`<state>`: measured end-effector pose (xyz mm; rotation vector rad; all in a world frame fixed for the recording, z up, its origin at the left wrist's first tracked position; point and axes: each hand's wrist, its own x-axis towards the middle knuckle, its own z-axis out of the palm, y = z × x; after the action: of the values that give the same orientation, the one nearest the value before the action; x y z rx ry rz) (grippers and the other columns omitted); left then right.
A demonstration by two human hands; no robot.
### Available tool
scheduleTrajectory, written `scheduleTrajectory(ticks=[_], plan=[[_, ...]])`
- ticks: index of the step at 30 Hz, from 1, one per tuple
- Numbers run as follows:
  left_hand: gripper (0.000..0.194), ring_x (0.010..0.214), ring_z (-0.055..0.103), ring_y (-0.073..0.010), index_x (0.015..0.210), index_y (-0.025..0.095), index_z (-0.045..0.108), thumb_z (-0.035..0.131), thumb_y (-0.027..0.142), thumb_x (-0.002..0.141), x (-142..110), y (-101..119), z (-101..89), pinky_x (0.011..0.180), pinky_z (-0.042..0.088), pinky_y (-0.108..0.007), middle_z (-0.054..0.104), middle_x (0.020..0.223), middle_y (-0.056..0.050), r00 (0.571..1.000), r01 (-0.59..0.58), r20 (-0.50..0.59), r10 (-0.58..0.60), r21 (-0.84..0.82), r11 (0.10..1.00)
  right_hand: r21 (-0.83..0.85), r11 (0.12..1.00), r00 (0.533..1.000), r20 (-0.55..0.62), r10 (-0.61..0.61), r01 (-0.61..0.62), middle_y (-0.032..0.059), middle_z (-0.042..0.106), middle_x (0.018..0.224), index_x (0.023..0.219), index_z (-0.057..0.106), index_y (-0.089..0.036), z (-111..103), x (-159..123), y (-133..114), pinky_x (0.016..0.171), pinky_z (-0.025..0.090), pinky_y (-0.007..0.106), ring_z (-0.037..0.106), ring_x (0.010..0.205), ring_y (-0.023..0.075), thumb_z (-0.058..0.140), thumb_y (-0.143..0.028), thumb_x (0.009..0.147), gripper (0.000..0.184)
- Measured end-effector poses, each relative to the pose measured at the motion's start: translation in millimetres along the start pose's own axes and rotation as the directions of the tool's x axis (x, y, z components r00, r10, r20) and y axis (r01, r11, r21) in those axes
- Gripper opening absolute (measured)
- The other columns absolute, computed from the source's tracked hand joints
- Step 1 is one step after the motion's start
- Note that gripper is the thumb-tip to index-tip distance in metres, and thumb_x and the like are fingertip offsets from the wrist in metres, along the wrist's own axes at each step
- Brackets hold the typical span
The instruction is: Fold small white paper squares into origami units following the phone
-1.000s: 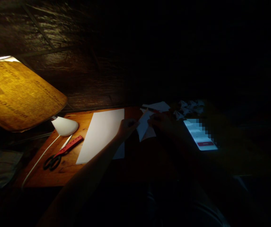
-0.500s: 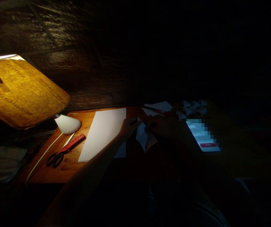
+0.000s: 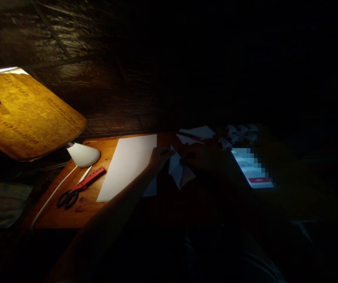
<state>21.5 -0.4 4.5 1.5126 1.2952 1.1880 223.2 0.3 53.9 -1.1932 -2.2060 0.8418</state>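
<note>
Between my hands is a folded piece of white paper (image 3: 180,171), its pointed lower end hanging toward me. My left hand (image 3: 159,156) pinches its upper left edge. Opposite it, my right hand (image 3: 197,156) closes on the paper's right side; deep shadow blurs its fingers. Beneath my left forearm lies a large white sheet or stack of paper (image 3: 130,163). Just beyond my right hand, some loose white paper (image 3: 200,133) rests with a dark and red slim object on it that I cannot identify.
At left stands a lamp with a yellow printed shade (image 3: 33,114) and white base (image 3: 84,155). Black-handled scissors (image 3: 68,199) lie by a red perforated strip (image 3: 90,177) on the wooden table (image 3: 77,220). To the right are a lit phone (image 3: 253,169) and several crumpled or folded papers (image 3: 241,134).
The folded paper has turned and dropped slightly toward me, its lower point now lower. Both hands keep hold of it. The whole view has shifted a little.
</note>
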Motion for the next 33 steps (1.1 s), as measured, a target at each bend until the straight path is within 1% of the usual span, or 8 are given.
scheduleTrajectory(ticks=[3, 6, 13, 20, 23, 26, 30, 33], plan=[[0.052, 0.053, 0.034, -0.0086, 0.054, 0.018, 0.043, 0.074, 0.056, 0.071, 0, -1, 0.9, 0.048, 0.023, -0.024, 0.035, 0.055, 0.005, 1.0, 0.021, -0.003, -0.021, -0.04, 0.999, 0.044, 0.999, 0.999, -0.028, 0.022, -0.021, 0.003, 0.076, 0.08, 0.072, 0.075, -0.019, 0, -1, -4, 0.066, 0.047, 0.025, 0.066, 0.072, 0.0171, 0.071, -0.015, 0.075, 0.006], [0.052, 0.052, 0.034, -0.0083, 0.053, 0.018, 0.043, 0.075, 0.054, 0.07, 0, -1, 1.7, 0.048, 0.023, -0.023, 0.035, 0.054, 0.005, 0.999, 0.029, -0.012, -0.03, -0.069, 0.997, 0.046, 0.998, 0.999, -0.022, 0.043, -0.042, 0.0029, 0.076, 0.08, 0.071, 0.074, -0.02, -2, -3, -9, 0.065, 0.048, 0.026, 0.066, 0.073, 0.0182, 0.074, -0.015, 0.073, 0.005], [0.042, 0.057, 0.041, -0.0104, 0.063, 0.017, 0.055, 0.07, 0.054, 0.075, 1, -2, 1.0, 0.051, 0.03, -0.023, 0.045, 0.058, 0.003, 0.999, 0.009, -0.047, -0.013, -0.099, 0.995, 0.039, 0.999, 0.999, 0.024, 0.033, -0.034, 0.0037, 0.077, 0.083, 0.075, 0.075, -0.018, -4, -4, -13, 0.068, 0.048, 0.026, 0.067, 0.076, 0.0186, 0.074, -0.014, 0.074, 0.004], [0.034, 0.061, 0.046, -0.0125, 0.07, 0.016, 0.062, 0.065, 0.05, 0.079, 1, -1, 0.7, 0.054, 0.035, -0.024, 0.051, 0.062, 0.002, 0.993, -0.052, -0.105, 0.053, 0.005, 0.999, 0.03, 0.999, 0.999, 0.027, 0.027, -0.028, 0.0032, 0.076, 0.082, 0.073, 0.073, -0.018, -7, -5, -17, 0.068, 0.047, 0.026, 0.067, 0.075, 0.0175, 0.075, -0.014, 0.076, 0.005], [0.034, 0.06, 0.045, -0.0122, 0.069, 0.016, 0.06, 0.061, 0.047, 0.082, -1, 1, 0.3, 0.054, 0.034, -0.024, 0.049, 0.06, 0.002, 0.986, -0.113, -0.114, 0.123, 0.091, 0.989, 0.03, 0.999, 0.999, 0.024, 0.029, -0.03, 0.0031, 0.076, 0.08, 0.073, 0.072, -0.018, -7, -4, -17, 0.067, 0.047, 0.026, 0.066, 0.072, 0.0172, 0.075, -0.015, 0.076, 0.005], [0.035, 0.061, 0.044, -0.0115, 0.067, 0.016, 0.058, 0.059, 0.046, 0.084, -1, 3, 0.0, 0.055, 0.033, -0.023, 0.048, 0.06, 0.002, 0.98, -0.172, -0.077, 0.185, 0.148, 0.974, 0.058, 0.998, 0.999, 0.038, 0.02, -0.022, 0.0033, 0.075, 0.078, 0.071, 0.07, -0.018, -3, -4, -11, 0.065, 0.047, 0.026, 0.066, 0.072, 0.0175, 0.076, -0.019, 0.076, 0.007], [0.04, 0.058, 0.04, -0.0099, 0.062, 0.016, 0.053, 0.062, 0.048, 0.084, -1, 1, 0.7, 0.053, 0.029, -0.023, 0.042, 0.058, 0.004, 0.987, -0.156, -0.023, 0.162, 0.16, 0.975, 0.131, 0.991, 1.0, 0.027, 0.004, -0.008, 0.0029, 0.074, 0.077, 0.072, 0.068, -0.018, 5, -2, -2, 0.065, 0.048, 0.025, 0.066, 0.072, 0.0167, 0.074, -0.021, 0.077, 0.007], [0.045, 0.055, 0.036, -0.0093, 0.057, 0.017, 0.048, 0.062, 0.051, 0.083, -1, 1, 1.7, 0.051, 0.025, -0.024, 0.037, 0.055, 0.005, 0.992, -0.118, -0.03, 0.124, 0.157, 0.981, 0.175, 0.984, 1.0, 0.016, 0.01, -0.013, 0.003, 0.073, 0.075, 0.07, 0.067, -0.018, 8, -1, 2, 0.065, 0.048, 0.026, 0.065, 0.07, 0.0166, 0.074, -0.022, 0.076, 0.01]])
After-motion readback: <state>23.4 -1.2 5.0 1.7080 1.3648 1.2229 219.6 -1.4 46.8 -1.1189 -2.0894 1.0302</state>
